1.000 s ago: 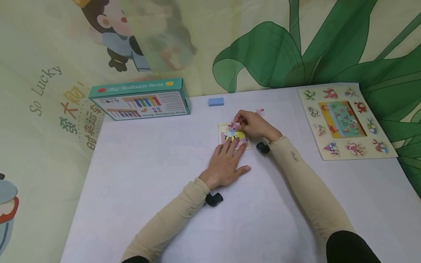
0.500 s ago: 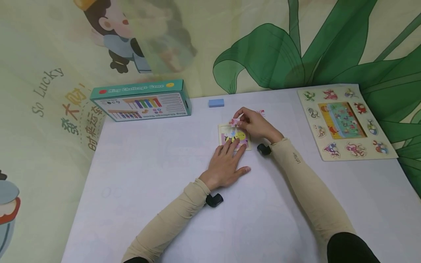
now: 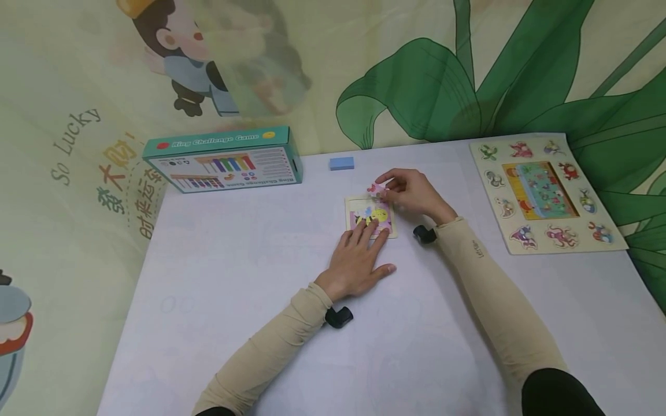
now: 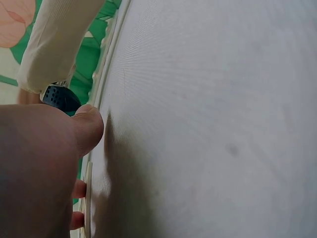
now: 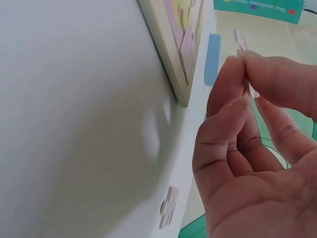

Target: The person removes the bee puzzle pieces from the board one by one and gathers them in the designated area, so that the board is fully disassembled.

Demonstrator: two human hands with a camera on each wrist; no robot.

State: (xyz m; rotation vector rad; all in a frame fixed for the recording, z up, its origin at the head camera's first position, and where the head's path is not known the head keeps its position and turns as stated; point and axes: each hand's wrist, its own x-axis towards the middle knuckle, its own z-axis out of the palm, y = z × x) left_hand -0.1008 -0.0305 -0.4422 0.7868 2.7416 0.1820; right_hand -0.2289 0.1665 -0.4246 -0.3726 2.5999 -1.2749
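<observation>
Well, right hand [image 3: 414, 192] pinches puzzle piece [image 3: 374, 189] by tray's [image 3: 358, 199] far edge; left hand [image 3: 356, 260] outspread

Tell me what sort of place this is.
Probably a play area, with a white-topped table laid out for puzzles and games: it holds a small jigsaw puzzle, an animal puzzle board and a Ring Challenge Game box.

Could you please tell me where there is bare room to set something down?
Bare table lies between the box and left sleeve, and between that and the right sleeve. Around the small puzzle it is crowded: left hand, right hand with pinched piece, and a loose piece nearby.
</observation>
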